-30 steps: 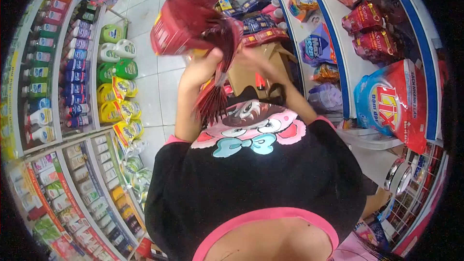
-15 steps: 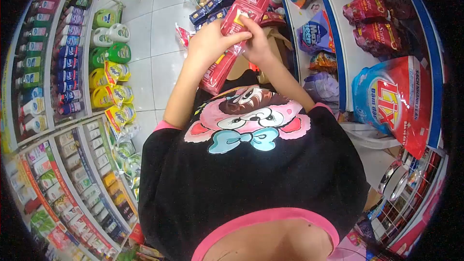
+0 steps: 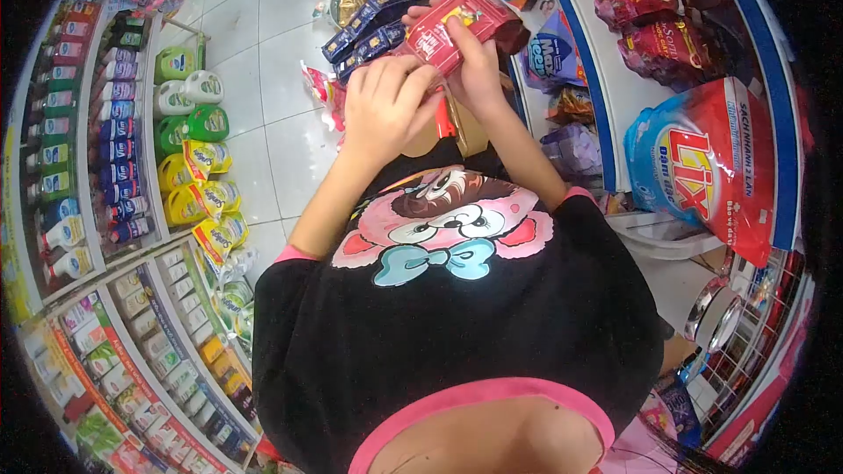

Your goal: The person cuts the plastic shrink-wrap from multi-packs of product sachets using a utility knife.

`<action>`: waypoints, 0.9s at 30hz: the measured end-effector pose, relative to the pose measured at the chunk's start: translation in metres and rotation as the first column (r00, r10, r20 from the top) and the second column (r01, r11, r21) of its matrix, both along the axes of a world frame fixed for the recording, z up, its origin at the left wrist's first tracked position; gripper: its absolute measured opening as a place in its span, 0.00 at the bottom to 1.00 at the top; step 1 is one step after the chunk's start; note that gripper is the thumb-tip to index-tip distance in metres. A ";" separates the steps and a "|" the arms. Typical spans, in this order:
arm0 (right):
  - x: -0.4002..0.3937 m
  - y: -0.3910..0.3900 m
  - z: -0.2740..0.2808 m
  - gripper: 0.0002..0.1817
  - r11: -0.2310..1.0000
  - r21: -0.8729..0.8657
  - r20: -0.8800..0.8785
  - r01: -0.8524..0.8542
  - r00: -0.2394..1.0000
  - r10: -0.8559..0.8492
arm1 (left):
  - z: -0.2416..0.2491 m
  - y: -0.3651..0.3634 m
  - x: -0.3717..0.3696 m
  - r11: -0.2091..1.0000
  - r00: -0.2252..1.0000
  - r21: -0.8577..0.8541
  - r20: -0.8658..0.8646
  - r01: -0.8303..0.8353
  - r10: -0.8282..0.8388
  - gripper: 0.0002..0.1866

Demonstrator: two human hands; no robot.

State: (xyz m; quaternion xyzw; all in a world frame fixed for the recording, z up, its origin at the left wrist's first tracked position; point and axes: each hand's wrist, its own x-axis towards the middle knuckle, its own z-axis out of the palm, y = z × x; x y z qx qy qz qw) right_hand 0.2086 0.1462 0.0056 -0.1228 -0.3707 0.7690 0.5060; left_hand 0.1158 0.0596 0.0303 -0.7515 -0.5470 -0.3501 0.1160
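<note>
A shiny red packet [image 3: 439, 42] with pale lettering and a yellow patch is held up in front of my chest, tilted away. My right hand [image 3: 479, 70] grips it, thumb across the front, with fingertips showing past its upper left edge. My left hand [image 3: 391, 105] is at the packet's lower left end, its fingers bent and closed against that edge. What lies under those fingers is hidden. Just beyond the hands are dark blue packets [image 3: 364, 31]. Below the packet, an open cardboard box [image 3: 470, 132] shows partly, with an orange-red item [image 3: 446, 118] at its edge.
Shelving on the right carries a large Lix detergent bag [image 3: 698, 167], red Sofin pouches [image 3: 667, 48] and a Max Kleen pouch [image 3: 553, 53]. Bottles and yellow pouches [image 3: 211, 189] line the left shelves. A basin [image 3: 338, 4] with gold packets stands on the tiled floor [image 3: 237, 79].
The red packet has turned from a long upright slant to a shorter, more level view. My right hand has shifted up; my left hand has moved to the packet's lower end.
</note>
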 end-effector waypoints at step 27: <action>0.005 -0.017 -0.010 0.10 0.932 0.032 0.332 0.361 0.876 -0.350 | -0.009 0.003 -0.009 0.942 0.703 -0.245 0.711 0.230 0.013 0.03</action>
